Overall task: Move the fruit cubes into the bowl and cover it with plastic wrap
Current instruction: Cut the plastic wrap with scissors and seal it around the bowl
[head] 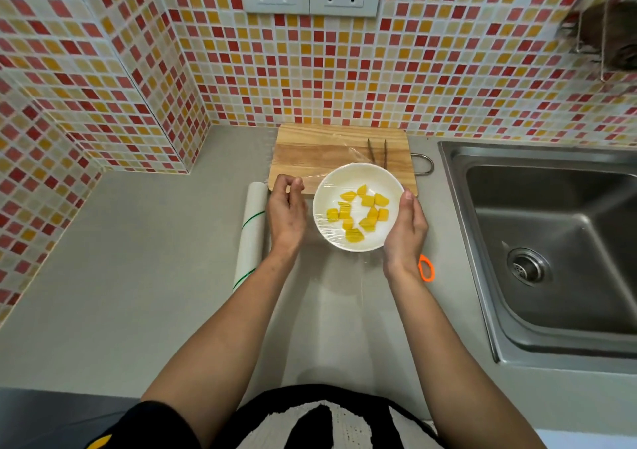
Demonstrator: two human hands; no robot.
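Note:
A white bowl [348,176] sits on the grey counter, its far rim over the front edge of a wooden cutting board [310,152]. Several yellow fruit cubes [362,212] lie inside it. A sheet of clear plastic wrap [344,273] is stretched over the bowl and spreads onto the counter and the board. My left hand [286,212] is beside the bowl's left rim, fingers curled and pinching the wrap. My right hand [406,228] presses against the bowl's right side over the wrap.
A plastic wrap roll [251,231] lies left of my left hand. Brown tongs [377,152] rest on the board. An orange-handled tool [426,268] pokes out beside my right wrist. A steel sink [551,242] fills the right side. Tiled walls stand behind and to the left.

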